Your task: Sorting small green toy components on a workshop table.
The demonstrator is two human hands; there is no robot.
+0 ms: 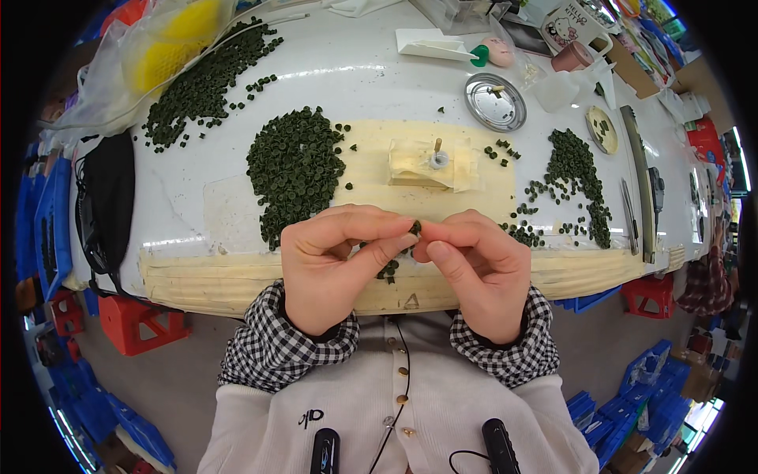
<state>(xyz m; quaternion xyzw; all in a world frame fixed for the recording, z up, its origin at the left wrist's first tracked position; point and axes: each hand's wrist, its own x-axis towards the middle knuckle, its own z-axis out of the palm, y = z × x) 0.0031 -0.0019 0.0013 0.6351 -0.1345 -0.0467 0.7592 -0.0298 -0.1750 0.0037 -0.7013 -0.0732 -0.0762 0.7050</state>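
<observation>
Two-handed pinch: one small dark green part [414, 228] is gripped by the thumb and forefinger of the left hand [324, 265], just below the middle of the frame, its shape mostly covered by fingertips.
Right hand [489, 272]: its forefinger is brought right up to the part, thumb bent below; whether anything is clasped inside the curled fingers cannot be told.
Under the fingers: a few loose green pieces [388, 272] are glimpsed, partly screened by the left hand.
Big heap [296, 174]: piled left of centre, lower right edge masked by the left hand.
Upper-left heap [209, 79]: spread beside a clear plastic bag [110, 95], through which something yellow is blurred.
Right-side heap [580, 186]: strung out in a ragged curve.
Taped block [410, 167]: set above the hands, a peg [437, 146] stood upright on it; what is wrapped underneath cannot be seen.
Upper right: a round metal dish [493, 114] is seen, the small item on it too tiny to name.
Frame rim: blue crates [51, 225] are bent by the lens, partly cut off.
</observation>
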